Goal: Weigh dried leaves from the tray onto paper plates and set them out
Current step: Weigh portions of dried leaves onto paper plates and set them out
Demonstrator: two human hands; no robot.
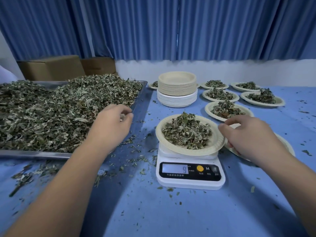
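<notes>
A metal tray (142,100) heaped with dried leaves (59,108) fills the left of the table. My left hand (112,124) hovers over the tray's right edge, fingers curled and pinching a few leaf bits. A paper plate (215,146) with a mound of leaves sits on a white kitchen scale (189,177) whose display reads 9. My right hand (246,134) is at that plate's right rim, fingers curled towards the rim. Whether it touches the rim I cannot tell.
A tall stack of empty paper plates (177,88) stands behind the scale. Several filled plates (220,94) lie at the back right, one partly under my right hand. Loose leaf scraps dot the blue tablecloth (171,211). Cardboard boxes (51,67) stand behind the tray.
</notes>
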